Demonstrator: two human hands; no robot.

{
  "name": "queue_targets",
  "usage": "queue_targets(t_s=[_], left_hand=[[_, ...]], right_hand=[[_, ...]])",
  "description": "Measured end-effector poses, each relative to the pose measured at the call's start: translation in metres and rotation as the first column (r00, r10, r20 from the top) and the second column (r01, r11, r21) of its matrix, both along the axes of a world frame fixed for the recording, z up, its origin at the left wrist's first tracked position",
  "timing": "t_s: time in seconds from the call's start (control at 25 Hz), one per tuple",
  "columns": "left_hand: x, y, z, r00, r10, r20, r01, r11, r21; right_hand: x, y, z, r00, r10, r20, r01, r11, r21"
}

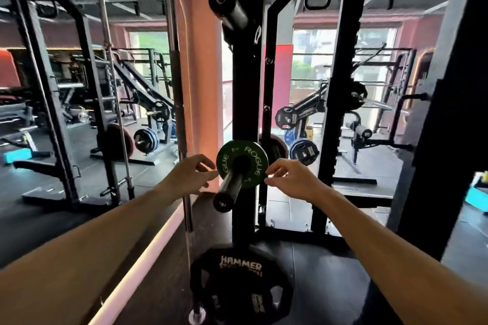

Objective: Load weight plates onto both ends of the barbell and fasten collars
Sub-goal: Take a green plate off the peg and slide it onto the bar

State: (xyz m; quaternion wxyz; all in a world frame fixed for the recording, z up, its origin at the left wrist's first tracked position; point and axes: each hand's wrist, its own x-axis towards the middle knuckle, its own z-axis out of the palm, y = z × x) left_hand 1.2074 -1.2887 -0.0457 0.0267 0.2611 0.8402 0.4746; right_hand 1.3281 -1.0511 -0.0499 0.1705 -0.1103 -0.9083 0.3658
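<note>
A chrome bar (182, 124) stands upright against the mirrored wall at far left, close beside the left hand (188, 175), whose loosely spread fingers touch the left rim of the green plate (242, 163) without closing on it. That plate sits on a storage peg (227, 190) jutting from the black rack upright (245, 60), above a black plate (241, 285) lower down. The right hand (289, 179) reaches in with arm extended, thumb and forefinger pinching the plate's right rim, open floor beyond.
</note>
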Motion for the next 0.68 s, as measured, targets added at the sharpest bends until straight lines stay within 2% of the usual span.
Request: queue_targets(t_s=[0.16, 0.24, 0.36, 0.68], left_hand=[[-0.066, 0.044, 0.006, 0.996, 0.042, -0.077, -0.043, 0.999, -0.009], [-0.090, 0.066, 0.004, 0.994, 0.053, -0.095, -0.055, 0.998, -0.018], [-0.103, 0.089, -0.008, 1.000, 0.022, 0.003, -0.022, 1.000, -0.014], [-0.076, 0.055, -0.017, 1.000, -0.002, 0.030, 0.002, 1.000, 0.021]], right_hand=[[-0.061, 0.032, 0.004, 0.997, -0.061, -0.053, 0.059, 0.998, -0.026], [-0.085, 0.041, -0.001, 0.997, -0.049, -0.055, 0.043, 0.994, -0.096], [-0.102, 0.041, -0.013, 1.000, 0.005, -0.021, -0.010, 0.974, -0.226], [-0.075, 0.008, -0.015, 0.999, -0.024, -0.046, 0.017, 0.989, -0.146]])
